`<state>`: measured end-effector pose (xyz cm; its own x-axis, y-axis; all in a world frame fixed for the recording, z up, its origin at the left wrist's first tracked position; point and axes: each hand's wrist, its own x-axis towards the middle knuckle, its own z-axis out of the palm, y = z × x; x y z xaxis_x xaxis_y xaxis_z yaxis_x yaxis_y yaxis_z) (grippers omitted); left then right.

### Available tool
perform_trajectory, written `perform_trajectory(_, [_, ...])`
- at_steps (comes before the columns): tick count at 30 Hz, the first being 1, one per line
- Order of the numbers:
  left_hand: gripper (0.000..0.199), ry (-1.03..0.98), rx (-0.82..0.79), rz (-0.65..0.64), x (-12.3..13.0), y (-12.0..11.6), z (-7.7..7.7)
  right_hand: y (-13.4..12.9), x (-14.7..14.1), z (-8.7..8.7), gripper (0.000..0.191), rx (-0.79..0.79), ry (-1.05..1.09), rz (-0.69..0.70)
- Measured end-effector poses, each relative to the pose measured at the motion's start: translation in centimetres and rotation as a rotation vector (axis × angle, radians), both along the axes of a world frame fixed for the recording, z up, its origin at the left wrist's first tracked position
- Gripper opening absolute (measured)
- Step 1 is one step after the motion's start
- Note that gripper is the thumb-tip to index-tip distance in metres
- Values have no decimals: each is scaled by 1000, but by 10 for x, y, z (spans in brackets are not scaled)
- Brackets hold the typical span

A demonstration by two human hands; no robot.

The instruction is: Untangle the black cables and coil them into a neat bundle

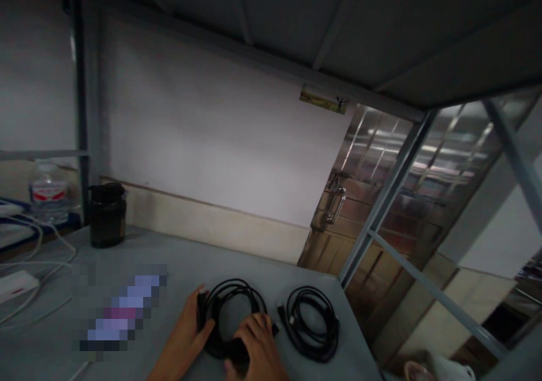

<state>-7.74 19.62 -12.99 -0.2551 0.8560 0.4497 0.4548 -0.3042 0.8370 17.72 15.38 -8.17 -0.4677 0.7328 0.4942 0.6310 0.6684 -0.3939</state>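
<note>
A coiled black cable (235, 284) lies on the grey tabletop, with a hand on either side of it. My left hand (192, 330) is closed round the coil's left side, where a dark connector shows by the fingertips. Over the coil's lower right, my right hand (256, 341) curls its fingers round the cable strands. Part of the loop is hidden beneath that hand. A second coiled black cable (315, 350) rests to the right, untouched, its plug ends pointing toward the first coil.
A pixelated phone-like object (127, 307) lies left of the hands. Behind it stand a dark lidded cup (107, 217) and a clear water bottle (48, 192). White cords and a white power block (17, 286) occupy the left edge. A metal frame post (385, 200) rises at the right.
</note>
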Motion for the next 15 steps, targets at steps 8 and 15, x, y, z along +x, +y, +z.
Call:
perform_trajectory(8, [103, 213, 148, -27, 10, -14, 13, -8, 0, 14, 38, -26, -34, -59])
perform_trajectory(15, [46, 504, 193, -232, 17, -33, 41, -8, 1, 16, 40, -7, -22, -101])
